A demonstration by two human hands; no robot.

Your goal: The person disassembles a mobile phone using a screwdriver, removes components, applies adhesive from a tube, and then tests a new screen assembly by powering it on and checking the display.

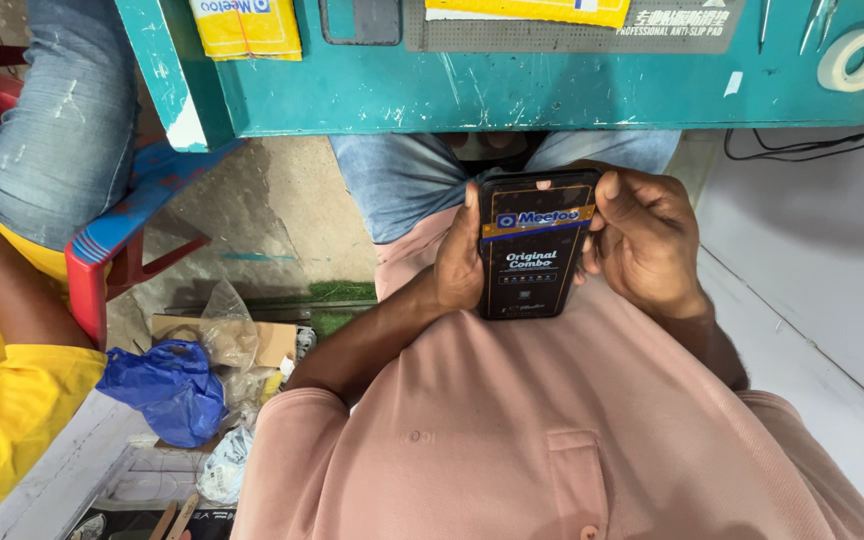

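Observation:
A black phone-screen panel [532,245] with a printed protective film is held over my lap, below the edge of the teal workbench [472,95]. My left hand [457,260] grips its left edge, thumb on the rim. My right hand [642,240] clasps the right edge, fingers curled round it. I wear a pink shirt [512,430] and jeans.
On the bench lie a grey anti-slip mat [572,30], yellow packets [247,28], tweezers [817,20] and a roll of white tape [857,58]. At the left another person in yellow [2,400] sits on a red and blue chair [122,240]. Blue bag [177,390] and litter lie on the floor.

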